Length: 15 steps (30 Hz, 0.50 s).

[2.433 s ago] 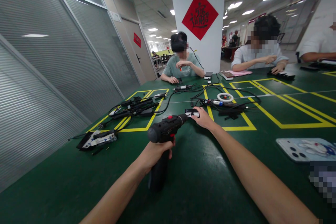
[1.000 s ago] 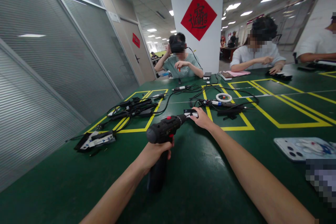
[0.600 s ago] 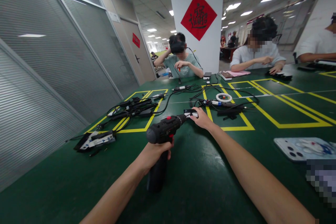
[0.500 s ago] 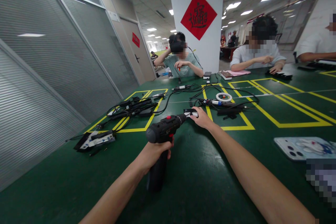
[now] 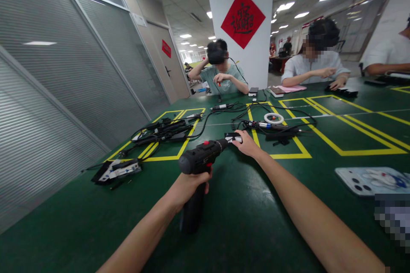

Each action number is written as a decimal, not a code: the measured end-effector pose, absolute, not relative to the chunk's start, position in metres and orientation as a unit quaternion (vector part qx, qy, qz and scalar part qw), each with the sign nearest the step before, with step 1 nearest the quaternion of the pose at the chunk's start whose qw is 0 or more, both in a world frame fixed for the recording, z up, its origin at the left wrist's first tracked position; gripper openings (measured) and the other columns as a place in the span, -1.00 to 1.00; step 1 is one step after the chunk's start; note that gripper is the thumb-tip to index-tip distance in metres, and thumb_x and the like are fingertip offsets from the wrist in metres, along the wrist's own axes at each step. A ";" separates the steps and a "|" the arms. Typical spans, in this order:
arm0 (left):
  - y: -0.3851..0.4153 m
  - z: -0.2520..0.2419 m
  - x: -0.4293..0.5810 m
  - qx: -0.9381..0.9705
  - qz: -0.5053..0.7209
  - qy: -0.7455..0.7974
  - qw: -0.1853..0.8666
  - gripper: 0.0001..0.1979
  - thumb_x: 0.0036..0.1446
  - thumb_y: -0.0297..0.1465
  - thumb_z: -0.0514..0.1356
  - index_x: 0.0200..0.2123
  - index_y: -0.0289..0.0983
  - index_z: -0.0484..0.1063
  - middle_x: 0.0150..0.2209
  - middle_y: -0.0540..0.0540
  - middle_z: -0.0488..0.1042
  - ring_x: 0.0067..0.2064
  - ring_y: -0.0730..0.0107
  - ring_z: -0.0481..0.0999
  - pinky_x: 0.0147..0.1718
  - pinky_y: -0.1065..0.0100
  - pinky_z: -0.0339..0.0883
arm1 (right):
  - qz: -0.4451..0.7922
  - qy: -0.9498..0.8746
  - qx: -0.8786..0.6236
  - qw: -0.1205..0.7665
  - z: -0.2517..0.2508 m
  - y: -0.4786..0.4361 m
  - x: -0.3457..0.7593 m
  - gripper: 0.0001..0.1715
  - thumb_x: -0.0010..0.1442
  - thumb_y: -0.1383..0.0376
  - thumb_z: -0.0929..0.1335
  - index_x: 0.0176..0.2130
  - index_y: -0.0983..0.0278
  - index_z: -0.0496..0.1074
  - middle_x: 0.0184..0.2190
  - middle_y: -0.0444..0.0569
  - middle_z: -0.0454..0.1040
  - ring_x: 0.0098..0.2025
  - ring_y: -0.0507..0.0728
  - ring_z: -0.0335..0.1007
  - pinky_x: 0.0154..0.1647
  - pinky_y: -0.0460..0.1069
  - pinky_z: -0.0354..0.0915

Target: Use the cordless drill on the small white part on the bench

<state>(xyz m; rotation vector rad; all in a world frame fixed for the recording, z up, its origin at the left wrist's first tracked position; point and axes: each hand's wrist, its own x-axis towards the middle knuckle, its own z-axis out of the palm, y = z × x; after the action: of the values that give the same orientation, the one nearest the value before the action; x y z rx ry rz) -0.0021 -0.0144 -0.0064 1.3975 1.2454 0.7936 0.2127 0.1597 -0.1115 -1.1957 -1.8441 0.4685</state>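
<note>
My left hand (image 5: 193,185) is wrapped round the handle of a black cordless drill (image 5: 201,158) with red buttons. The drill stands upright at the middle of the green table, its chuck pointing away and to the right. At the drill's tip lies a small black-and-white piece (image 5: 233,137), whose kind I cannot make out. My right hand (image 5: 246,143) grips that piece from the right, with fingers curled over it. The drill tip is close against the piece; whether the bit touches it is too small to tell.
Black cables and tools (image 5: 163,130) lie left inside yellow tape. A white tape roll (image 5: 273,118) and a screwdriver-like tool (image 5: 267,126) lie beyond my right hand. A phone (image 5: 371,180) lies right, an opened packet (image 5: 117,170) left. Two people (image 5: 226,79) (image 5: 315,68) sit across the table.
Both hands, the drill and the small piece hold the same positions. Only a very slight shift of the whole view shows.
</note>
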 end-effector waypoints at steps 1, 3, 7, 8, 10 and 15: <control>-0.014 -0.007 -0.002 0.584 0.331 0.521 0.527 -0.84 -0.02 -0.37 0.12 -0.34 -0.32 0.34 -0.40 -0.03 0.33 -0.54 0.51 0.34 -0.51 0.42 0.21 | 0.187 -0.740 -0.480 0.432 -0.112 0.160 0.213 -0.50 0.07 0.16 0.31 0.01 0.19 0.22 -0.11 0.00 0.21 -0.11 0.09 0.27 0.01 0.02 0.16; -0.014 -0.007 -0.003 0.585 0.330 0.519 0.529 -0.84 -0.02 -0.37 0.12 -0.34 -0.32 0.34 -0.40 -0.02 0.33 -0.54 0.50 0.34 -0.51 0.41 0.21 | 0.187 -0.740 -0.481 0.432 -0.111 0.159 0.213 -0.50 0.07 0.17 0.31 0.01 0.19 0.22 -0.11 0.00 0.20 -0.11 0.09 0.27 0.01 0.02 0.16; -0.015 -0.006 -0.002 0.582 0.332 0.520 0.529 -0.83 -0.03 -0.36 0.12 -0.34 -0.33 0.34 -0.42 -0.03 0.34 -0.54 0.49 0.34 -0.52 0.41 0.20 | 0.190 -0.739 -0.483 0.429 -0.110 0.158 0.213 -0.51 0.07 0.17 0.31 0.01 0.19 0.22 -0.09 -0.01 0.20 -0.10 0.09 0.27 0.02 0.02 0.16; -0.016 -0.005 -0.001 0.580 0.333 0.523 0.529 -0.82 -0.04 -0.35 0.12 -0.35 -0.34 0.35 -0.43 -0.03 0.34 -0.54 0.49 0.34 -0.52 0.41 0.21 | 0.191 -0.739 -0.483 0.429 -0.110 0.158 0.213 -0.51 0.07 0.17 0.30 0.01 0.19 0.22 -0.09 -0.01 0.20 -0.10 0.09 0.27 0.02 0.02 0.16; -0.016 -0.003 0.000 0.575 0.333 0.528 0.529 -0.81 -0.05 -0.35 0.13 -0.35 -0.33 0.35 -0.44 -0.03 0.35 -0.54 0.49 0.35 -0.52 0.41 0.21 | 0.193 -0.739 -0.484 0.428 -0.109 0.157 0.213 -0.51 0.08 0.17 0.30 0.02 0.19 0.22 -0.09 -0.01 0.20 -0.09 0.09 0.27 0.02 0.03 0.15; -0.016 -0.001 0.001 0.569 0.330 0.529 0.536 -0.82 -0.06 -0.37 0.12 -0.34 -0.32 0.35 -0.40 -0.04 0.36 -0.55 0.50 0.35 -0.52 0.41 0.22 | 0.193 -0.735 -0.490 0.428 -0.109 0.157 0.212 -0.50 0.07 0.19 0.31 0.02 0.20 0.22 -0.08 0.00 0.19 -0.08 0.10 0.26 0.03 0.03 0.15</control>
<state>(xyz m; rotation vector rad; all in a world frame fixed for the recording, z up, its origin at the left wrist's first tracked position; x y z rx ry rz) 0.0013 -0.0163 -0.0007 1.3540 1.2605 0.7861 0.2124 0.1571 -0.1088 -1.2229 -1.8357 0.4828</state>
